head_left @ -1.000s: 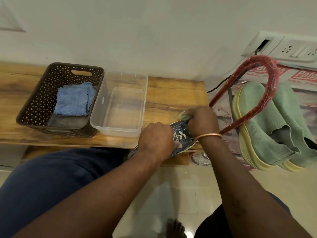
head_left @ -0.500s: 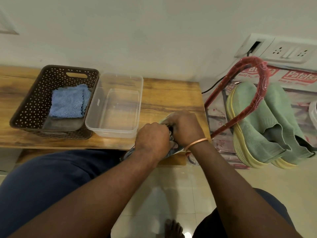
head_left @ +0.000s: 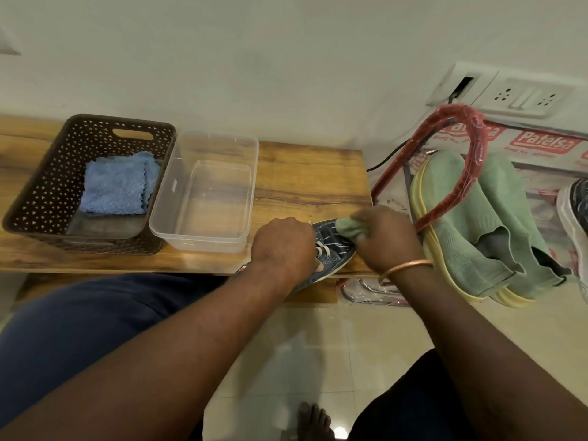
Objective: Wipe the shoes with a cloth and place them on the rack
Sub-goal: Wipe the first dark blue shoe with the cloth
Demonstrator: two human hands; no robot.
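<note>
A dark blue patterned sneaker [head_left: 334, 246] with white laces lies on the front right corner of the wooden bench [head_left: 305, 179]. My left hand [head_left: 283, 246] grips it around the laced middle. My right hand [head_left: 388, 240] holds a bunched green cloth [head_left: 350, 229] and presses it on the shoe's toe. To the right stands the red-framed shoe rack [head_left: 471, 160], with a pair of green slip-on shoes [head_left: 477, 224] on it. Another dark patterned shoe [head_left: 576, 214] shows at the far right edge of the rack.
A brown perforated basket [head_left: 47, 186] with a folded blue cloth [head_left: 117, 186] sits at the bench's left. Beside it stands a clear plastic tub [head_left: 248, 160]. A wall socket panel [head_left: 521, 97] and black cable lie behind the rack. My knees and bare foot are below, over tiled floor.
My right hand with the green cloth has slid from over the laces out to the shoe's toe, uncovering the upper. The left hand keeps its hold on the shoe.
</note>
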